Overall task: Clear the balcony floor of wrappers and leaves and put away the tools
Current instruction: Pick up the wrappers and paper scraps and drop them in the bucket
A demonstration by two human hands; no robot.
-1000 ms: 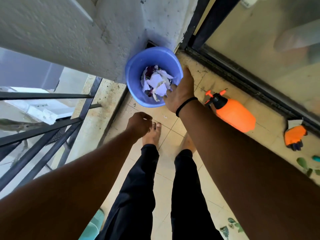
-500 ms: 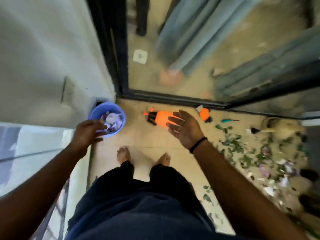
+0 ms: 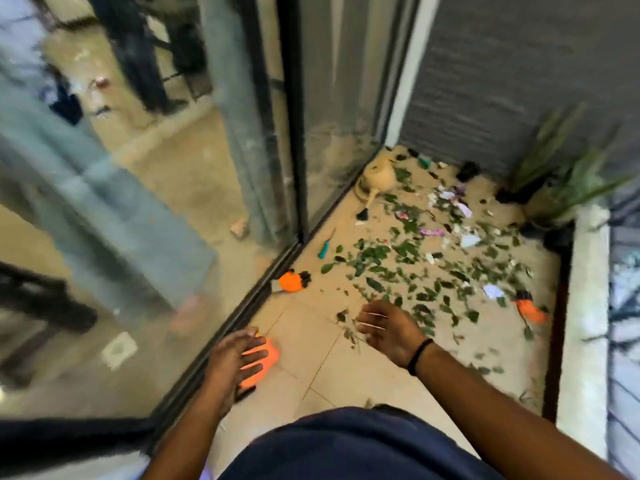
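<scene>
The left hand (image 3: 231, 358) is hanging over the orange spray bottle (image 3: 263, 362) by the glass door (image 3: 173, 209), its grip released with fingers spread; whether it touches the bottle cannot be told. The right hand (image 3: 389, 329) is reaching out with its grip loose and holding nothing, above the tiled floor (image 3: 311, 341). Leaves (image 3: 408, 271) and wrappers (image 3: 464, 211) are lying scattered ahead, with an orange glove (image 3: 292, 281) near the door track.

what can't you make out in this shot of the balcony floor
Head view only:
- Orange sprayer: mostly hidden behind the left hand; contact unclear.
- Right hand: motion-blurred, grip unreadable.
- Wrappers among leaves: too small, blurred.
- Room behind the glass door: smeared reflections.
</scene>
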